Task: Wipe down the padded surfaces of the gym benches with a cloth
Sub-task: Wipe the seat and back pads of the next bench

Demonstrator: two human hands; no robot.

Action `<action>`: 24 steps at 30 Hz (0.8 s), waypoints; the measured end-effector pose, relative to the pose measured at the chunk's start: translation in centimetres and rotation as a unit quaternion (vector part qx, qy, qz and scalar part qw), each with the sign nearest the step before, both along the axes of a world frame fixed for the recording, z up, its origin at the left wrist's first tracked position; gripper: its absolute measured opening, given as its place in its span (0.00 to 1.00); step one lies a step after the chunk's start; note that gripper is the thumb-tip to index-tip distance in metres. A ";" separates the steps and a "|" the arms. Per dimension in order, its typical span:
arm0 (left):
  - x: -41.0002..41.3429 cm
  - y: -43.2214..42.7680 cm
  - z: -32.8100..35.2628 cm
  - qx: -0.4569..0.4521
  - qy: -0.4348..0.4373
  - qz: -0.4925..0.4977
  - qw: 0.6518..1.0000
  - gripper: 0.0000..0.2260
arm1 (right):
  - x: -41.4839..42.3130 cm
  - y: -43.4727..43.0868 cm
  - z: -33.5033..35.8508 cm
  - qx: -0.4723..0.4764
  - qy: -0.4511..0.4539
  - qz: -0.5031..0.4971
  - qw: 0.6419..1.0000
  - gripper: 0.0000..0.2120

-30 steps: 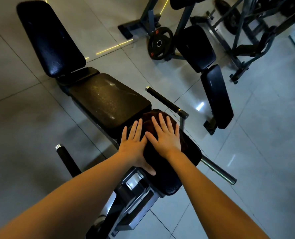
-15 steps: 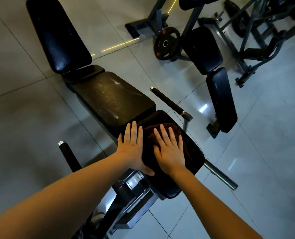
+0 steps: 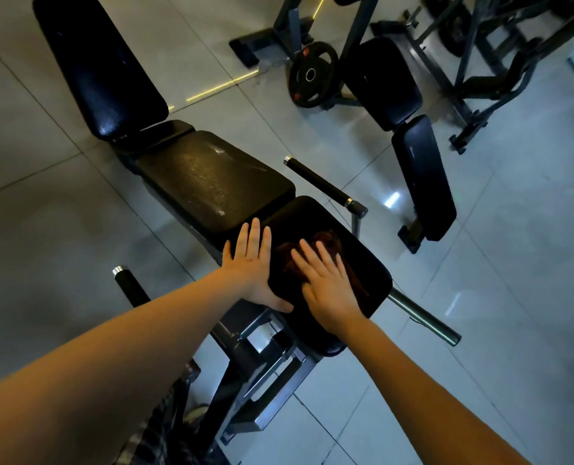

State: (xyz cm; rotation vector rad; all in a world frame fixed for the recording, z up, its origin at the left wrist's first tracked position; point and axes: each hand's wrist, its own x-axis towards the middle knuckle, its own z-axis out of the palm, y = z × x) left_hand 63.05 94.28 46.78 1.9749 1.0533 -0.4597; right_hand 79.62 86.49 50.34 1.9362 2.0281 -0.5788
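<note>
Two hands lie flat on the front pad (image 3: 369,263) of a black gym bench (image 3: 211,182). The right hand (image 3: 329,286) presses a dark brown cloth (image 3: 329,239) onto the pad's middle, fingers straight and spread. The left hand (image 3: 253,266) rests just beside the cloth on the pad's left edge, fingers straight, thumb out. A second bench (image 3: 423,176) stands to the right.

nothing readable here tbh, little red stickers on the weight plate (image 3: 323,82), too small and blurry to make out
</note>
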 end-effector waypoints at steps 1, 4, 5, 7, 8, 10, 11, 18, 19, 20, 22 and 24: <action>-0.1 0.1 -0.1 -0.007 -0.002 -0.005 1.000 0.65 | 0.2 -1.5 0.2 -0.003 0.008 0.020 1.000 0.28; 0.0 -0.1 -0.6 -0.006 -0.021 -0.009 1.000 0.64 | 0.4 -3.6 -0.1 0.008 -0.006 0.046 0.999 0.28; 0.0 -0.2 -0.7 0.003 -0.028 -0.006 1.000 0.64 | 0.4 -3.2 -0.2 0.020 -0.014 0.044 0.999 0.28; 0.1 -0.4 -1.0 0.025 -0.036 0.006 0.999 0.65 | 0.0 -1.2 -0.6 0.026 -0.024 0.035 0.999 0.28; 0.0 -0.6 -1.1 0.035 -0.039 0.013 0.999 0.65 | -0.3 -0.1 -0.9 0.025 -0.025 0.027 0.999 0.27; -0.1 -0.9 -1.3 0.061 -0.041 0.029 0.997 0.65 | -0.9 2.0 -1.4 0.034 -0.029 0.001 0.999 0.26; -0.2 -1.0 -1.3 0.072 -0.039 0.036 0.996 0.66 | -1.2 3.1 -1.7 0.040 -0.030 -0.020 0.999 0.26; -1.1 -2.0 -0.5 0.081 -0.015 0.096 0.992 0.67 | -2.6 4.2 -1.4 0.042 -0.015 -0.056 0.997 0.26; -1.5 -1.9 -0.6 0.082 -0.027 0.093 0.992 0.65 | -2.5 2.8 -1.0 0.031 -0.003 -0.031 0.999 0.27; -2.1 -1.6 -0.6 0.083 -0.038 0.082 0.992 0.63 | -2.3 1.0 -0.6 0.018 0.004 -0.004 1.000 0.28; -3.7 -0.3 -0.6 0.098 -0.045 0.033 0.994 0.58 | -1.8 -2.4 -0.1 0.008 0.009 0.048 0.999 0.27; -5.2 1.0 -0.6 0.117 -0.029 -0.042 0.992 0.54 | -1.3 -4.7 0.0 0.004 0.005 0.088 0.996 0.28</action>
